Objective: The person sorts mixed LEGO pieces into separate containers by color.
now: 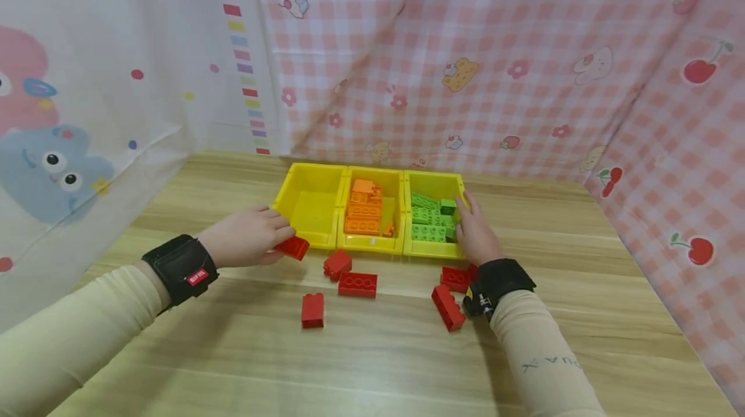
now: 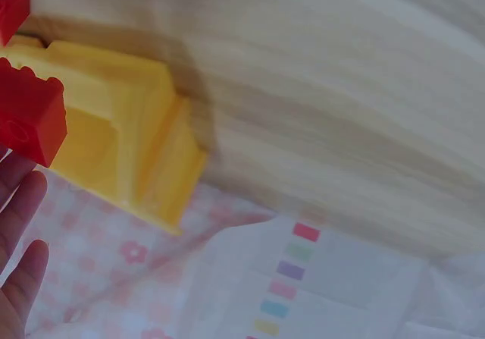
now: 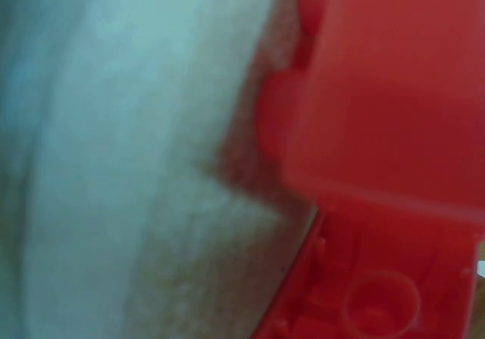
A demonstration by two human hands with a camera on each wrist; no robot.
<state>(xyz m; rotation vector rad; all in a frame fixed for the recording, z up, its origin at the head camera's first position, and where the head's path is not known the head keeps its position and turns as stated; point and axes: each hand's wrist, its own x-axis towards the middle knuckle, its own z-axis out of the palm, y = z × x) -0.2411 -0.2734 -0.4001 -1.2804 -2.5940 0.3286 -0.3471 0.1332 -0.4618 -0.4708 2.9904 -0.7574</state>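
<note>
My left hand (image 1: 247,235) pinches a red toy building brick (image 1: 293,247) at the front of the left compartment of a yellow bin (image 1: 311,239). In the left wrist view, this brick (image 2: 34,115) shows its studs above the fingertips (image 2: 30,191). My right hand (image 1: 478,233) rests at the bin's right edge with fingers extended along the rim, beside the compartment of green bricks (image 1: 429,232). Orange bricks (image 1: 363,210) lie in the middle compartment; the left one shows a bare bottom. Close up, the right wrist view shows red bricks (image 3: 402,89) next to a pale surface.
In front of the bin, several red bricks lie loose on the wooden table (image 1: 372,365): one (image 1: 337,265) near its front wall, one (image 1: 312,311) nearer me, another (image 1: 447,308) by my right wrist. A pink checked cloth (image 1: 407,68) hangs behind the bin.
</note>
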